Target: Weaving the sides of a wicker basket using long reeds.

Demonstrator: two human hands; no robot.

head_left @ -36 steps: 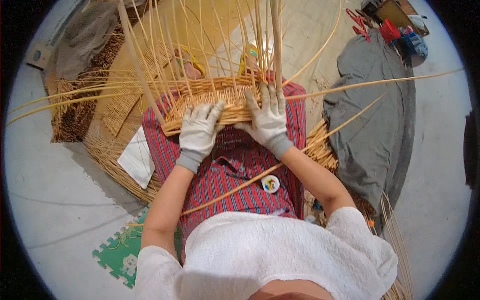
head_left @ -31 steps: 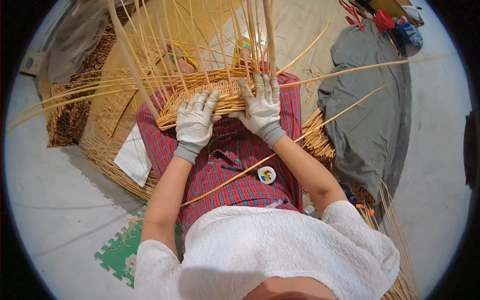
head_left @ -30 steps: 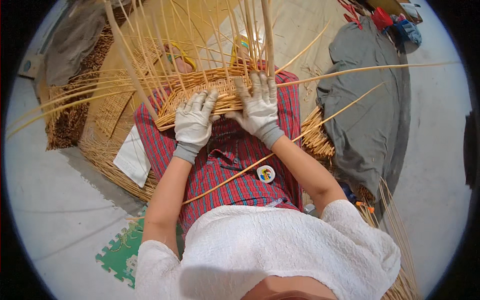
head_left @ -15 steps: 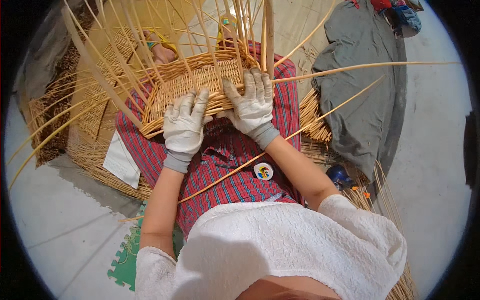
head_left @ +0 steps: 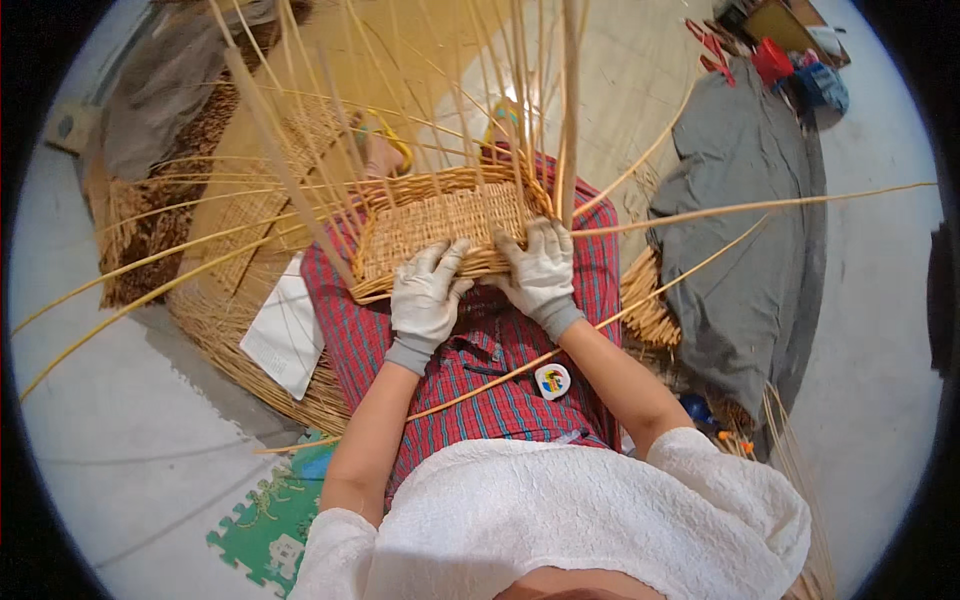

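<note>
A half-woven wicker basket (head_left: 440, 225) rests across my lap, its upright rods fanning away from me. My gloved left hand (head_left: 425, 292) closes over the near edge left of its middle, fingers on the weave and thumb on my side. Toward the near right corner, my gloved right hand (head_left: 541, 265) grips the same edge, close to a thick upright stake (head_left: 568, 110). Another thick stake (head_left: 285, 165) rises from the near left corner. Long weaving rods stick out sideways from the basket. One loose rod (head_left: 470, 392) lies slantwise over my lap, beneath my forearms.
To the right, a grey cloth (head_left: 735, 220) covers a bundle of rods (head_left: 650, 300). A white sheet (head_left: 287, 325) lies on canes at the left, with a green foam mat (head_left: 260, 530) nearer me. A small white rounded case (head_left: 552, 381) sits on my lap.
The whole view has shifted, so basket, lap and hands appear lower and farther right. Both hands keep their places on the basket's near edge.
</note>
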